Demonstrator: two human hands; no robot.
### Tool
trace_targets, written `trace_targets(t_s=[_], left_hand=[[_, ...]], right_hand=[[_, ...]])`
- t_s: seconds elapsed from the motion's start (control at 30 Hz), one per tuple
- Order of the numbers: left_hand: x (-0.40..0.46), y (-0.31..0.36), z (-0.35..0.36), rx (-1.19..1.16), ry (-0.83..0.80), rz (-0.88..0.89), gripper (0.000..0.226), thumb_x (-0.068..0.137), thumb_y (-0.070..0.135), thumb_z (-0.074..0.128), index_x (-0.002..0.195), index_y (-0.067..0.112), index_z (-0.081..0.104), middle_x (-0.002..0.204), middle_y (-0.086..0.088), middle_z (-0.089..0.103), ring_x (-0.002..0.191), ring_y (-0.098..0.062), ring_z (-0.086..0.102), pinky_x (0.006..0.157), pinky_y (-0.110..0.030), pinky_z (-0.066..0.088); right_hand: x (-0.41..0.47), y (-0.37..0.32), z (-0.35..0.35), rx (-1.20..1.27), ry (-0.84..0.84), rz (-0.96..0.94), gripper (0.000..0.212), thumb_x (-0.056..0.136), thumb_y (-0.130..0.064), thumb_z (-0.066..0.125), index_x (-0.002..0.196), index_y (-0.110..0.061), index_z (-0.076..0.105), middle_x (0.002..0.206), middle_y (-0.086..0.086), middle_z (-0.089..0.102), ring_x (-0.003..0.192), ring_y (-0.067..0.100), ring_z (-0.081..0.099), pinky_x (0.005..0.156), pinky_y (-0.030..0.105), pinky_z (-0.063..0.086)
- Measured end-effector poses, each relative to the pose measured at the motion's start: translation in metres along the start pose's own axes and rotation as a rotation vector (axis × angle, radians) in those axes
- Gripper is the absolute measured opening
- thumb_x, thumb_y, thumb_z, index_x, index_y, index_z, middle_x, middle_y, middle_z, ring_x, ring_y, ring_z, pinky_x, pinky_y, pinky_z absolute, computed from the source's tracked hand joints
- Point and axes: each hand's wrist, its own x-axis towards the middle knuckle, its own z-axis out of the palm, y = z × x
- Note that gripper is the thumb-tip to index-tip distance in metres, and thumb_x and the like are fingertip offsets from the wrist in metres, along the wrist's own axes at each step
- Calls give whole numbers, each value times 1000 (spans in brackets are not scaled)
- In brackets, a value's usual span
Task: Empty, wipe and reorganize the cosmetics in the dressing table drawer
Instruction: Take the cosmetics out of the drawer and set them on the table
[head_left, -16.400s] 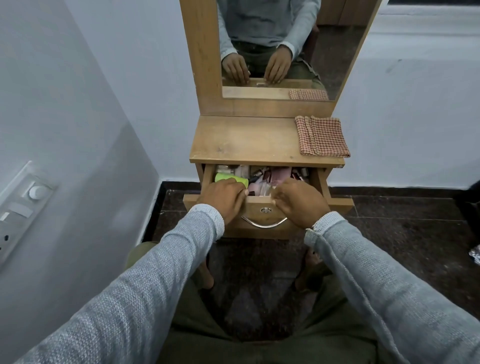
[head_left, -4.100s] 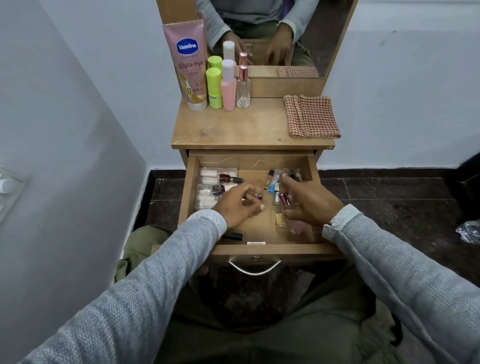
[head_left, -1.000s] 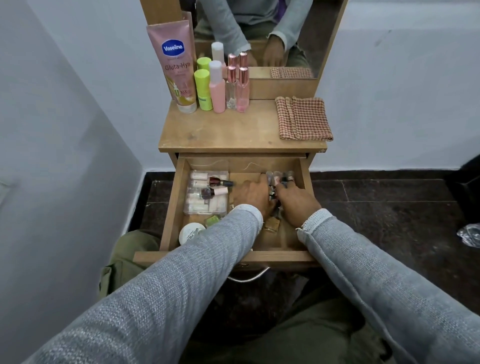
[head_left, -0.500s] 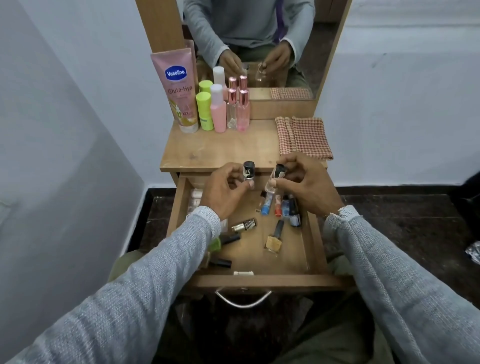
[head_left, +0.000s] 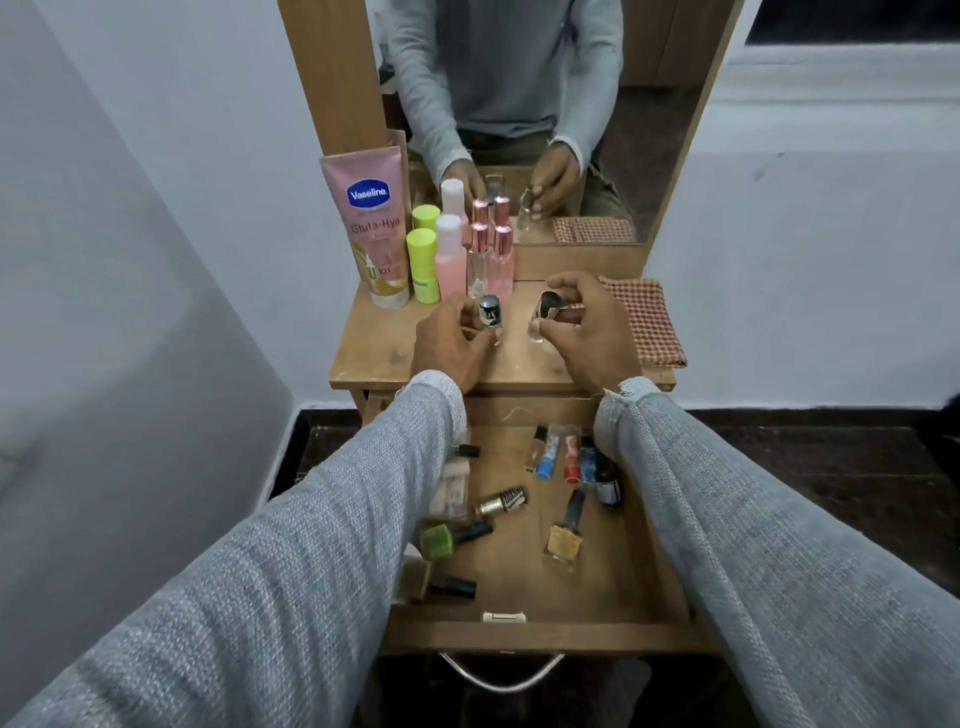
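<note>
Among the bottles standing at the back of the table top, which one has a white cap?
The pink bottle, between the green-capped bottle and the two rose-gold-capped ones; only it has a white cap.

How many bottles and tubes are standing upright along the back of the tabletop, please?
5: the Vaseline tube at far left, then the green-capped bottle, the white-capped pink bottle, the clear spray bottle and the pink spray bottle. Those behind are mirror reflections.

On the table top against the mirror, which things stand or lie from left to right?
Vaseline tube → green-capped bottle → pink bottle with white cap → clear spray bottle → pink spray bottle → checked cloth.
</note>
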Motion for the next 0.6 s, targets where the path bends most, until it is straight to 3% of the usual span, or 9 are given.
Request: trace_targets(t_s=[0.23, 0.47, 0.6], left_hand=[[18, -4, 13, 4, -4, -2, 23, 76, 14, 79, 82, 20, 57, 81, 3, 66, 76, -17, 65, 73, -29, 57], [30, -11, 18, -16, 27, -38, 22, 72, 17, 83, 82, 16, 63, 73, 7, 64, 65, -8, 58, 66, -17, 51], [38, -10, 17, 11, 42, -97, 21, 72, 25, 83, 82, 15, 67, 71, 9, 63, 65, -7, 58, 65, -17, 46]], right_hand=[[14, 14, 19, -35, 50, -33, 42, 76, -5, 76, 114, -12, 60, 99, -5, 61, 88, 8, 63, 72, 8, 50], [25, 22, 39, -42, 86, 28, 35, 77, -10, 77, 109, -9, 64, 98, -1, 66, 84, 7, 61, 73, 7, 46], [33, 31, 52, -74, 139, 86, 24, 77, -13, 77, 99, -7, 69, 93, 4, 68, 83, 15, 62, 78, 27, 53]])
